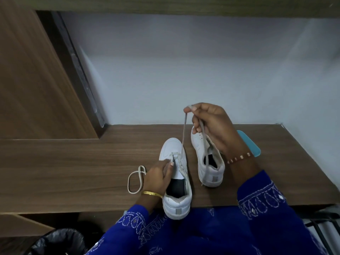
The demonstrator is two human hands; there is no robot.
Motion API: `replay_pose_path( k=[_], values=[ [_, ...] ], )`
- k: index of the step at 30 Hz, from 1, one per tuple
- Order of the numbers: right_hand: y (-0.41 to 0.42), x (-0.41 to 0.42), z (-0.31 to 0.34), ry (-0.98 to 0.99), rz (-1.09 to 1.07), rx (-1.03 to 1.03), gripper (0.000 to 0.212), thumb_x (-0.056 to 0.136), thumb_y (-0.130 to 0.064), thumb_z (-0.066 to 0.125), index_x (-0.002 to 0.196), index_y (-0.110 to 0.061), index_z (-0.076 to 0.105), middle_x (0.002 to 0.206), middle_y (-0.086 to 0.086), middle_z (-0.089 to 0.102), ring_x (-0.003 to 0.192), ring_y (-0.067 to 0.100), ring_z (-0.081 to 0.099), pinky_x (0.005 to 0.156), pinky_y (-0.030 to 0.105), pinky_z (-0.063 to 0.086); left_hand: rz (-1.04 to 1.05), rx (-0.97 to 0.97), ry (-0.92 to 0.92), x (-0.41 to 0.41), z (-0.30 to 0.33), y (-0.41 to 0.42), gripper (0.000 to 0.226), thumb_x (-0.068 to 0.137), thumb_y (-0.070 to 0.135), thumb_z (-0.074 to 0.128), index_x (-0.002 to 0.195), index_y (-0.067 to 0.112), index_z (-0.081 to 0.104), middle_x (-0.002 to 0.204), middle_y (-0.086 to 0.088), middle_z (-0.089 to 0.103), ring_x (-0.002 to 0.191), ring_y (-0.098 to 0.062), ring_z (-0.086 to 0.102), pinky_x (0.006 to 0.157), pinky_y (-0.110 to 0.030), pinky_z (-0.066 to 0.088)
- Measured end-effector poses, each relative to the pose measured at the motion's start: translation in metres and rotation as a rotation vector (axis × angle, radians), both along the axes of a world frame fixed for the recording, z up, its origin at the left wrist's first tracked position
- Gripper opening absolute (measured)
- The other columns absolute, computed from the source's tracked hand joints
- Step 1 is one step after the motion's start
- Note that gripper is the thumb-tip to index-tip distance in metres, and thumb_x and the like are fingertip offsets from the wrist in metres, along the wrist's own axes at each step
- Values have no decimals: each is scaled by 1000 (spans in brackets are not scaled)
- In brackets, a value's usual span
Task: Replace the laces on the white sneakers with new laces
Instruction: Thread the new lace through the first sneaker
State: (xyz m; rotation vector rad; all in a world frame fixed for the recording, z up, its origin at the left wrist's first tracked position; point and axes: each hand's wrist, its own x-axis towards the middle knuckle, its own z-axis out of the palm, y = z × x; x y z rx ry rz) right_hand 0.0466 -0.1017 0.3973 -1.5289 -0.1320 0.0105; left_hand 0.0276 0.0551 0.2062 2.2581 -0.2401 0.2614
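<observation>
Two white sneakers stand on the wooden desk (73, 162), toes pointing away. The left sneaker (176, 181) overhangs the desk's front edge with its heel. My left hand (159, 178) rests on its eyelet area and pinches the lace there. A pale lace (184, 131) runs taut from the lowest eyelets up to my right hand (211, 126), which pinches it above the shoes; the rest of the lace hangs from that hand over the right sneaker (207, 161). Another lace (135, 179) lies looped on the desk left of my left hand.
A light blue flat object (252, 144) lies behind my right wrist. A white wall closes the desk at the back, a wooden panel (36, 80) at the left. A bin with a black bag (58, 242) stands below the desk, left.
</observation>
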Motion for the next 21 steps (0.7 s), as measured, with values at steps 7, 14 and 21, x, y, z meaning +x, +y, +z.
replay_pose_path(
  k=[7,14,21],
  values=[
    [20,10,14,-36,114,247,26,97,-1,37,111,-6,59,56,2,53,44,12,41,50,23,47,-210,-199,-27,0,34,-33,55,89,47,33,118,11,62,110,1,65,103,-8,58,89,-17,41],
    [15,11,11,-6,29,389,26,97,-2,37,112,-6,59,58,3,54,48,13,42,48,23,47,-141,-684,368,4,51,-51,39,90,17,56,128,20,48,106,1,62,89,-3,60,79,-16,48],
    [-23,0,-39,218,-190,136,25,94,0,40,108,-1,61,57,5,52,36,8,37,39,21,37,-28,-1640,757,26,78,-13,28,96,19,34,96,8,60,81,-10,73,71,-22,71,64,-35,58]
  ],
)
